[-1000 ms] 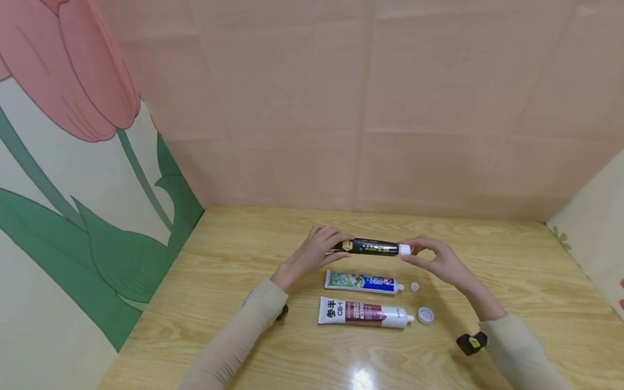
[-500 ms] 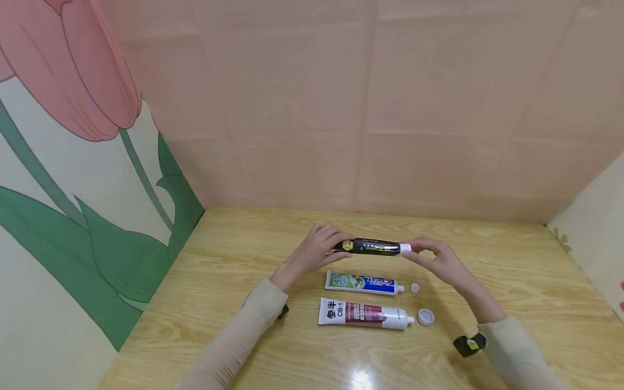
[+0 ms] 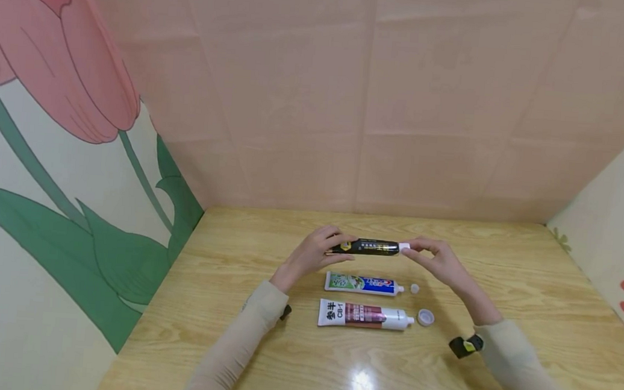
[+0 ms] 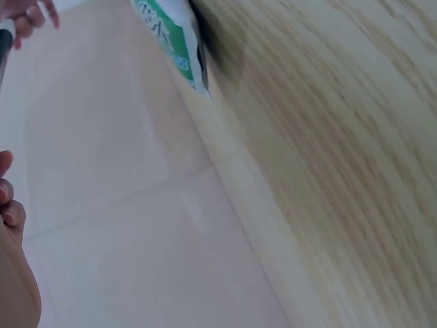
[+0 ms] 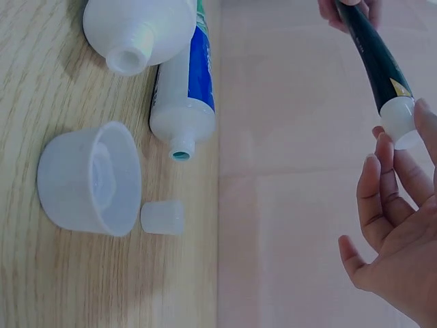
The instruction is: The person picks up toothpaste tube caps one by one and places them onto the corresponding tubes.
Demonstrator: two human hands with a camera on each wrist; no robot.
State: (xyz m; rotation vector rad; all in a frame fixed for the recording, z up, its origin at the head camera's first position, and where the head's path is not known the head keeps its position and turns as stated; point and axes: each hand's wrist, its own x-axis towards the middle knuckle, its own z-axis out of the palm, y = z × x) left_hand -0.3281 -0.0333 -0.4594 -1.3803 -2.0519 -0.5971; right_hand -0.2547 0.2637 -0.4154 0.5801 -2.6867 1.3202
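My left hand (image 3: 316,248) grips the tail end of a black toothpaste tube (image 3: 376,247), held level above the table. At the tube's other end, my right hand (image 3: 438,261) pinches its white cap (image 5: 399,121) between thumb and fingers. The cap sits on the tube. Below them lies a green and blue toothpaste tube (image 3: 362,283), its nozzle bare, with a small white cap (image 3: 415,288) beside it. Nearer to me is a larger white and maroon toothpaste tube (image 3: 366,316), also uncapped, and a wide white cap (image 3: 425,317) stands just off its nozzle.
Everything lies on a wood-grain table (image 3: 214,345). A pink backdrop (image 3: 319,99) rises behind its far edge. A tulip-printed panel (image 3: 61,201) stands at the left, and a flowered panel (image 3: 620,222) at the right.
Both hands stay on the black tube and its cap, almost in place. My right wrist has shifted slightly left, and the fingers have moved a little on the cap. The lying tubes have not moved.
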